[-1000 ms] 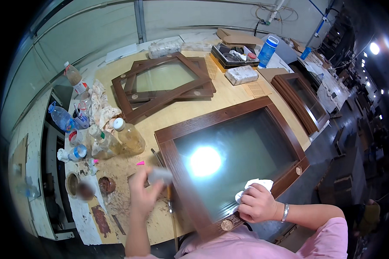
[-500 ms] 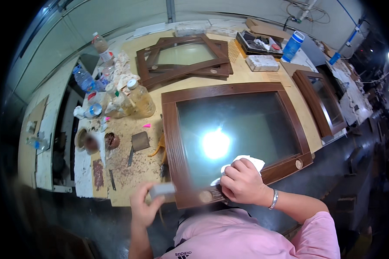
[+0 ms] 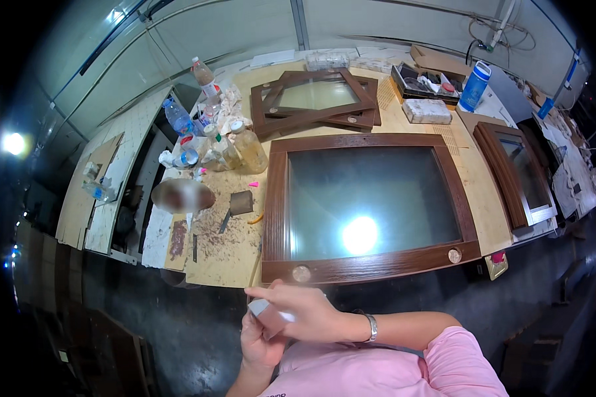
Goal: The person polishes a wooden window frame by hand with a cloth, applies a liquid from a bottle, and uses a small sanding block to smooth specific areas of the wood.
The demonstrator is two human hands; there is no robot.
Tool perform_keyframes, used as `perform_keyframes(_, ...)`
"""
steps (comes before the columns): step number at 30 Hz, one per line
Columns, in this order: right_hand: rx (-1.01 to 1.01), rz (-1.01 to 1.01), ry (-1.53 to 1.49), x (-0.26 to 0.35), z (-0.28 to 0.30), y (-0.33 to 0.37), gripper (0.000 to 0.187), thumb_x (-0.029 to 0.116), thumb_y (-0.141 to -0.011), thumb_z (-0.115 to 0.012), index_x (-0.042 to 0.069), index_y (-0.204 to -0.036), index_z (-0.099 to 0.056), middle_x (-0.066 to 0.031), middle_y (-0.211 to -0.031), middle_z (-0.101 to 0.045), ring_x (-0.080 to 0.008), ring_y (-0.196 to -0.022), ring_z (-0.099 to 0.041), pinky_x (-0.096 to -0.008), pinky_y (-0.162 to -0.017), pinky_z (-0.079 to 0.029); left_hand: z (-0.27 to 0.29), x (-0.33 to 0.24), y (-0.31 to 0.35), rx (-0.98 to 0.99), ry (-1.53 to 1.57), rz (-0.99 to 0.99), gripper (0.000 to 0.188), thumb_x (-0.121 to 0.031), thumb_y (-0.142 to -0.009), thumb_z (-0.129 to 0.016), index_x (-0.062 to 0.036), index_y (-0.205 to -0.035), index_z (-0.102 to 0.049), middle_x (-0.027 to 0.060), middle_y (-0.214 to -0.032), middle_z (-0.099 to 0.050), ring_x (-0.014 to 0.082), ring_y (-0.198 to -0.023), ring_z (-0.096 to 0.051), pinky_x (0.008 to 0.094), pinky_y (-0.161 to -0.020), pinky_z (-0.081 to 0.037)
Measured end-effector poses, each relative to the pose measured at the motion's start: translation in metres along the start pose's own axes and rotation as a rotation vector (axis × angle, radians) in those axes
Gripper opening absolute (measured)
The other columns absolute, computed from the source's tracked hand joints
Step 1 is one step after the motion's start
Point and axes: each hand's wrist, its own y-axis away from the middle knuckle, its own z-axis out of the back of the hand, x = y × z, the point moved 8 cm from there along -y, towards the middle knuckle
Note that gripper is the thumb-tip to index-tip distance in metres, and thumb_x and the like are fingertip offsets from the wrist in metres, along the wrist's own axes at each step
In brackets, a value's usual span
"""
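In front of my body, below the near edge of the framed panel, my two hands are together. My left hand (image 3: 259, 347) is closed around a small rectangular block (image 3: 269, 317), pale grey on one end and brownish along its side, like a sanding block. Over it lies my right hand (image 3: 314, 313), with a bit of white cloth (image 3: 287, 317) showing at its curled fingers; most of the cloth is hidden. Beyond them lies a brown wooden frame (image 3: 371, 270) around a glass pane (image 3: 377, 192), a bright light reflected in it.
Stacked brown frames (image 3: 271, 127) lie at the back, and another framed panel (image 3: 493, 155) at the right. Several bottles (image 3: 250, 151) crowd the left side near a scraper blade (image 3: 224, 221) and brown scraps. A blue bottle (image 3: 474, 88) and a black tray (image 3: 404, 83) stand back right.
My right hand has left the frame's near edge, moving left and down to meet my left hand. The block has come in toward my body. The view has shifted.
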Motion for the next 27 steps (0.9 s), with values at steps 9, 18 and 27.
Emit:
perform_keyframes(9, -0.084, -0.288, -0.564, -0.004, 0.021, -0.032, 0.051, 0.016, -0.089, -0.060, 0.004, -0.138, -0.051, -0.0042, -0.104, -0.060, -0.0094, -0.096, -0.055, -0.0280, -0.082, -0.049, -0.010, -0.042, -0.032, 0.182, -0.919, -0.226, 0.067, -0.009, -0.077, -0.085, 0.0031, -0.135, -0.054, 0.0046, -0.120, -0.064, 0.0149, -0.111, -0.061, 0.0322, -0.096, -0.049)
perform_keyframes(18, -0.637, -0.065, 0.179, -0.054, 0.212, -0.159, 0.027, 0.024, -0.088, -0.056, 0.003, -0.103, -0.047, -0.0136, -0.079, -0.059, -0.0264, -0.074, -0.060, -0.0401, -0.071, -0.048, 0.009, -0.144, -0.148, -0.032, -0.708, -0.563, 0.021, 0.005, -0.081, -0.065, 0.0018, -0.102, -0.064, 0.0094, -0.090, -0.067, 0.0144, -0.077, -0.063, 0.0254, -0.068, -0.052)
perform_keyframes(27, -0.748, -0.431, 0.908, -0.158, 0.266, -0.232, 0.035, 0.027, -0.086, -0.057, -0.001, -0.104, -0.048, -0.0277, -0.082, -0.068, -0.0458, -0.080, -0.067, -0.0548, -0.074, -0.053, 0.034, -0.161, -0.276, -0.060, -0.791, -0.705, 0.018, 0.001, -0.091, -0.052, -0.0015, -0.102, -0.065, 0.0064, -0.090, -0.065, 0.0116, -0.074, -0.061, 0.0230, -0.063, -0.049)
